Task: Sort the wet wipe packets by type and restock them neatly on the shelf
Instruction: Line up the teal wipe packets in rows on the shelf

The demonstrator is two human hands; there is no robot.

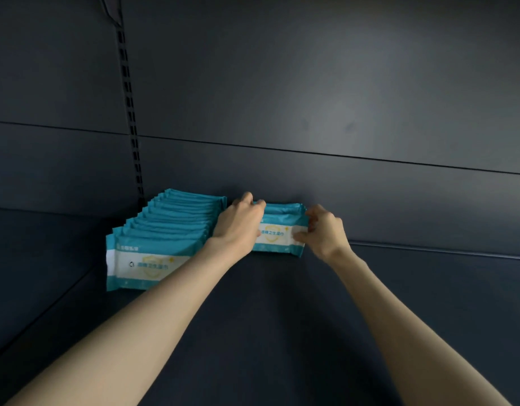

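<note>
A long row of teal and white wet wipe packets (165,230) stands front to back on the dark shelf (267,317), running from near the front left to the back panel. To its right, a second short group of the same teal packets (282,230) stands against the back panel. My left hand (238,224) grips the left end of this short group, fingers curled over the top. My right hand (323,230) pinches its right end at the white label band. Both forearms reach in from the bottom of the view.
The dark back panel (341,112) rises behind the packets. A slotted upright rail (130,112) runs down to the left of the long row. Bare shelf surface lies to the right of my right hand and in front of the short group.
</note>
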